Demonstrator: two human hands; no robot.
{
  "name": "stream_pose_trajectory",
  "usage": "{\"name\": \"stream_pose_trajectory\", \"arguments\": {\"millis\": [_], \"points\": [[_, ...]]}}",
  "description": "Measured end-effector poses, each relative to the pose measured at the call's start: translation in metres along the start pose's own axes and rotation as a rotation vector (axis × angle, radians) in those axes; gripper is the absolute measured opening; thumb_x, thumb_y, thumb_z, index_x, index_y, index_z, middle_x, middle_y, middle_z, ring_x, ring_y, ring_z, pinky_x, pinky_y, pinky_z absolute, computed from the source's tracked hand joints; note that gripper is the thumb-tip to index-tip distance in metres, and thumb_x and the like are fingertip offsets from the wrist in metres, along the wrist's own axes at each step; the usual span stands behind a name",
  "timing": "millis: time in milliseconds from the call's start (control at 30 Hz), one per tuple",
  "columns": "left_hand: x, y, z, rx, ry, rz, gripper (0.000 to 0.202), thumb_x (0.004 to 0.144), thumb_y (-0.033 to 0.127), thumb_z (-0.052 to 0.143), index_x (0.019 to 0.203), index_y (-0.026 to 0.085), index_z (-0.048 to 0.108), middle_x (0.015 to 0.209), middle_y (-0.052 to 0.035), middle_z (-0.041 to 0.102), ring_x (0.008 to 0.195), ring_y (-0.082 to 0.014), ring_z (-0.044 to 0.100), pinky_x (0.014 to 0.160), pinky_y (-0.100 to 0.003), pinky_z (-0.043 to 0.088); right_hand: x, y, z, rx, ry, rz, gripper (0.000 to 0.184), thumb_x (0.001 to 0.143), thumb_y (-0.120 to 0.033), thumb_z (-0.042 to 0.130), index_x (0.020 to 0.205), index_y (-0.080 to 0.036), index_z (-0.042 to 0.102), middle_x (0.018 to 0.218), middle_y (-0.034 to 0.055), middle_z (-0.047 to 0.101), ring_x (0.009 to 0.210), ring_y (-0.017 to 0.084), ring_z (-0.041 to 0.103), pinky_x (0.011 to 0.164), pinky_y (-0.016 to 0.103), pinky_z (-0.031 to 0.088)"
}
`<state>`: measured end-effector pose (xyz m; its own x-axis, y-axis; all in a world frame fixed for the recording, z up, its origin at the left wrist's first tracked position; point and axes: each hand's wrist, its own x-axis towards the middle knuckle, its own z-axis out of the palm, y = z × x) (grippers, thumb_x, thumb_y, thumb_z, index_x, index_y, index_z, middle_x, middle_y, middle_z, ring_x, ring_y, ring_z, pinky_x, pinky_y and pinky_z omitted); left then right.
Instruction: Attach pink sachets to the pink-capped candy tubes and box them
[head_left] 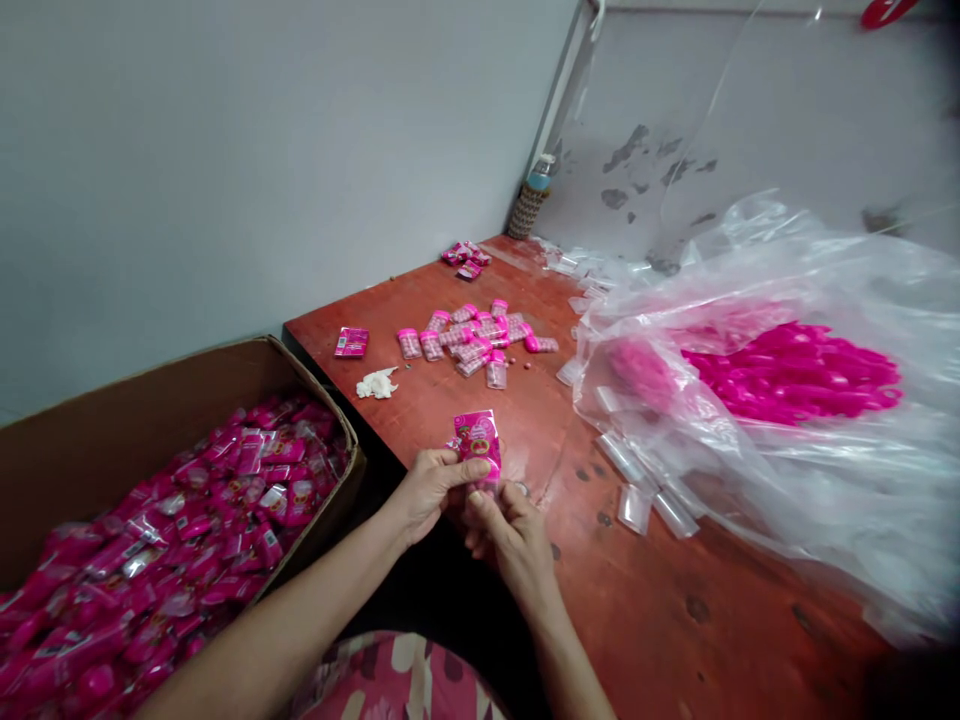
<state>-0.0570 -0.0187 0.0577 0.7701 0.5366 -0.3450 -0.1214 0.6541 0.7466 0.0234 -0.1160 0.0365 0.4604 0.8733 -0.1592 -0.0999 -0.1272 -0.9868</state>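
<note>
A pink printed card [477, 432] is held up in front of me at the table's near edge. My left hand [435, 488] pinches its left side, thumb across the front. Lower down, the fingers of my right hand [513, 532] close around its bottom end, where something pinkish shows, perhaps a small tub; the fingers hide most of it. Beyond my hands lies a cluster of small clear tubs with pink caps [474, 336], filled with pale pink pieces. Another pink card [352, 342] lies flat near the table's left edge, beside a crumpled white scrap [376, 383].
Left of the table [660, 620] stands a cardboard box [349, 450] full of pink packets [225, 510]. A large clear plastic bag [810, 500] with bright pink caps [795, 375] covers the right side. Empty clear tubes [656, 490] lie beside it. A bottle [531, 195] stands in the corner.
</note>
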Motion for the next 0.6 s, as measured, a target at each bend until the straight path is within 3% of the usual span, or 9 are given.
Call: {"name": "stream_pose_trajectory", "arguments": {"millis": [100,200,367,467,600], "points": [[-0.002,0.000,0.000,0.080,-0.052,0.011,0.024,0.064,0.031,0.067,0.058,0.008,0.061,0.047,-0.0028,0.056,0.039,-0.0111,0.051,0.042,-0.022,0.039,0.004,0.000,-0.001,0.174,-0.084,0.062,0.022,0.078,-0.039,0.054,0.075,-0.017,0.051,0.055,-0.0043,0.056,0.035,0.006,0.047,0.033,0.016,0.036],[-0.001,-0.001,-0.001,0.086,-0.044,0.013,0.022,0.064,0.030,0.067,0.061,0.008,0.063,0.047,-0.0025,0.056,0.040,-0.0109,0.051,0.041,-0.022,0.039,0.003,-0.003,0.001,0.164,-0.003,0.030,0.019,0.078,-0.035,0.057,0.076,-0.017,0.052,0.056,-0.0042,0.056,0.039,0.006,0.049,0.036,0.016,0.039],[0.000,-0.003,-0.004,-0.120,0.071,0.049,0.015,0.062,0.021,0.070,0.067,0.008,0.065,0.062,-0.0045,0.062,0.054,-0.0105,0.056,0.055,-0.021,0.045,-0.007,-0.006,0.002,0.295,0.038,0.006,0.030,0.078,-0.028,0.059,0.103,-0.022,0.045,0.079,-0.0003,0.063,0.066,0.012,0.061,0.059,0.024,0.051],[-0.003,-0.008,-0.002,-0.113,0.057,0.014,0.018,0.062,0.022,0.070,0.069,0.006,0.065,0.062,-0.0049,0.062,0.053,-0.0096,0.055,0.052,-0.020,0.044,-0.007,-0.002,0.001,0.361,0.037,0.023,0.025,0.076,-0.026,0.061,0.097,-0.022,0.047,0.079,-0.0009,0.064,0.067,0.012,0.062,0.062,0.024,0.051],[-0.016,-0.013,0.000,-0.147,-0.008,-0.023,0.022,0.065,0.025,0.069,0.072,0.005,0.066,0.062,-0.0053,0.061,0.052,-0.0097,0.055,0.054,-0.022,0.045,0.002,0.000,0.005,0.373,0.063,0.002,0.022,0.073,-0.026,0.065,0.087,-0.021,0.049,0.063,-0.0048,0.062,0.052,0.010,0.059,0.049,0.020,0.047]]}}
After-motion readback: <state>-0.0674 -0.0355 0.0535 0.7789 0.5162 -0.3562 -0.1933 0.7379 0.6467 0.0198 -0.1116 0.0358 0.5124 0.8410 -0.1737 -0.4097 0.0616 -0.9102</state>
